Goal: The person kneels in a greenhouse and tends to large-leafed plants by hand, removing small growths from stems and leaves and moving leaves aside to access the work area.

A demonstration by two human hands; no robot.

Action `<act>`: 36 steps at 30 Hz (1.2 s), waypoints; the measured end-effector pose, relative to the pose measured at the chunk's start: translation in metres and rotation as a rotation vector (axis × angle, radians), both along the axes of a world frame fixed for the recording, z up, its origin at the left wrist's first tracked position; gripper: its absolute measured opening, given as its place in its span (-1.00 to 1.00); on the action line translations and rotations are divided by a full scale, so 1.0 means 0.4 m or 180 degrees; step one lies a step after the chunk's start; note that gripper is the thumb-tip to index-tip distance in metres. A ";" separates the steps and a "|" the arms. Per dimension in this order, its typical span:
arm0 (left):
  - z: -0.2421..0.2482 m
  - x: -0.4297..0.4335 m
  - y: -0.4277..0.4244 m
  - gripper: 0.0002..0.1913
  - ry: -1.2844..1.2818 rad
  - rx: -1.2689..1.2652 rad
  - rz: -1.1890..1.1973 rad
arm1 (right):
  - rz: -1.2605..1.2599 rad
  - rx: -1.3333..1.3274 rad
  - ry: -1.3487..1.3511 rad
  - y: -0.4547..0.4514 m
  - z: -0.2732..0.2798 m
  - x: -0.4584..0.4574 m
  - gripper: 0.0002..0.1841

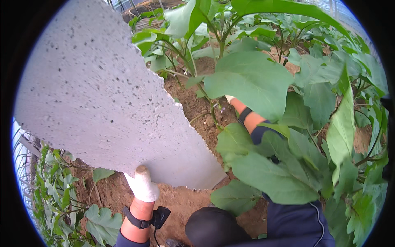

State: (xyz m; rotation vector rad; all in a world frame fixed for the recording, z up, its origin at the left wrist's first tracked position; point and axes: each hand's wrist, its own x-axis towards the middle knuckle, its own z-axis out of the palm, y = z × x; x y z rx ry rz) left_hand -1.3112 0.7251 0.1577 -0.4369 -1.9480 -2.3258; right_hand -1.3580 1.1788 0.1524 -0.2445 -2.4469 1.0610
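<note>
My left hand (143, 186), in a white glove with a worn brownish thumb tip, grips the lower edge of a large pale grey panel (101, 92). Dark specks and pits dot the panel, and its long edges are rough and chipped. It slants from the upper left down to a corner near the soil. My right forearm (254, 120) reaches forward under a broad eggplant leaf (250, 80). Only a bit of my right hand (229, 98), white-gloved, shows; the leaf hides its fingers. Close by stands an eggplant stem (213, 112) with a small pale purple flower (222, 109).
Leafy eggplant plants (321, 74) crowd the right side and the far row. More plants (64, 191) grow at the lower left. Brown soil (172, 200) lies between the rows. Large leaves (274, 173) overhang my right arm. My dark-clad knee (216, 227) is at the bottom.
</note>
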 end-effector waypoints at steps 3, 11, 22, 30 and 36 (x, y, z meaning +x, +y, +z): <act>0.012 0.001 0.009 -0.28 -0.0177 -0.0150 0.0255 | -0.0114 -0.0043 0.0667 -0.056 0.034 0.037 -0.73; 0.040 0.016 0.030 -0.17 -0.0176 -0.0009 -0.0031 | -0.0106 0.0497 0.2013 -0.210 0.073 0.098 -0.75; 0.050 0.013 0.036 -0.26 -0.0294 -0.0124 0.0162 | 0.0385 0.0052 0.0297 -0.261 0.062 0.068 -0.59; 0.045 0.021 0.040 -0.27 -0.0139 -0.0249 0.0321 | 0.0467 -0.1532 0.1378 -0.182 0.114 -0.102 -0.51; 0.060 0.040 0.042 -0.33 -0.0316 0.0015 -0.0111 | 0.0477 -0.3373 0.0577 -0.099 0.144 -0.378 -0.49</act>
